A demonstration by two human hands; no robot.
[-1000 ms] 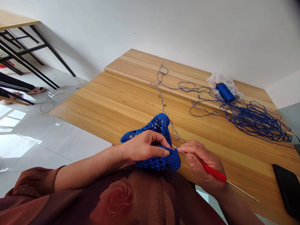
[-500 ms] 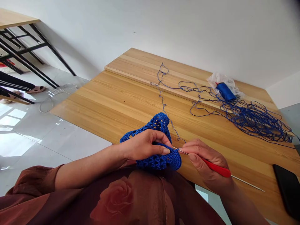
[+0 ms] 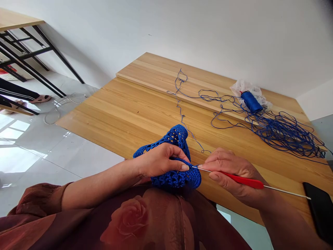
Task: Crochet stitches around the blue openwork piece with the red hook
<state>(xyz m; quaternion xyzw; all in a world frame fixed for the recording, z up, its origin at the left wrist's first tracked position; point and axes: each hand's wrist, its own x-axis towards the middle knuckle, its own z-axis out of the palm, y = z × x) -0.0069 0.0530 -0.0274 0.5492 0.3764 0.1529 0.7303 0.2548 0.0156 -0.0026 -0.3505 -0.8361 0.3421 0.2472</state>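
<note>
A plain white wall point(image 3: 208, 41) fills twelve o'clock, meeting a second wall point(image 3: 316, 102) at three, white above and grey below. The wood-grained counter point(image 3: 125, 114) stands against the white wall, a raised lip point(image 3: 145, 87) crossing its top. Toward ten o'clock is a wood-topped table point(image 3: 18, 18) on black metal legs point(image 3: 65, 61). Glossy pale floor tiles point(image 3: 85, 152) spread around nine o'clock, carrying bright, window-shaped reflections point(image 3: 15, 159).

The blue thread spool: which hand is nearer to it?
Right. The right hand, holding the red-handled hook, is on the near side of the spool; the left hand, pinching the blue crochet piece, is farther off, to the left.
</note>
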